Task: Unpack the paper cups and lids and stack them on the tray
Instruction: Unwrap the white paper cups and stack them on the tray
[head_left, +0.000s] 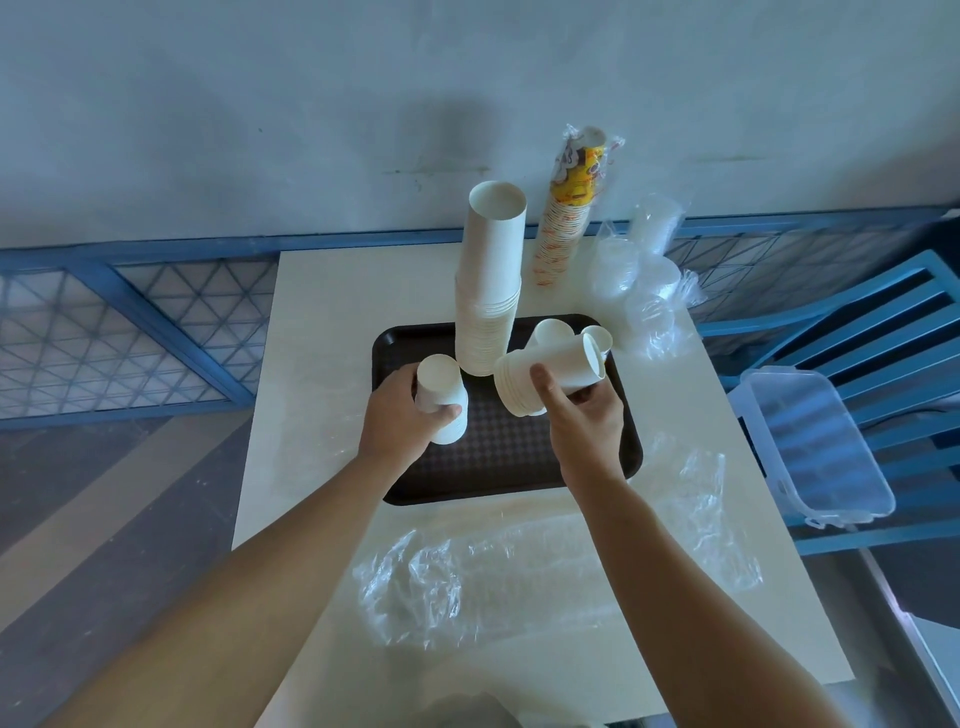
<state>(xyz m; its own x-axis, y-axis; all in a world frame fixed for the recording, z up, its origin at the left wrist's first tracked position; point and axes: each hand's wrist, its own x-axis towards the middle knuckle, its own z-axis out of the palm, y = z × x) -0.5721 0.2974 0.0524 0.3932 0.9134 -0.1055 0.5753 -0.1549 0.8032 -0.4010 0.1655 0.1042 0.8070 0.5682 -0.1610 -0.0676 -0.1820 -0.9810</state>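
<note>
The tray (498, 457) holds a tall cup stack (491, 291) at 12 o'clock, while your left hand (397, 415) grips a short stack (441, 395) at 9 and your right hand (584, 431) a sideways stack (550, 371) at 2.

Two bare arms are in shot: the left forearm (260, 571) comes up from seven o'clock and the right forearm (701, 571) from five o'clock, converging toward the centre. The left hand (397, 415), at about nine o'clock of centre, wraps a small stack of cups (439, 395), thumb curled across the near side. The right hand (587, 431), at three o'clock of its partner, grips a sideways stack of cups (550, 371), thumb pressed over the top and fingers tucked beneath. The two hands are apart, wrists straight.
</note>
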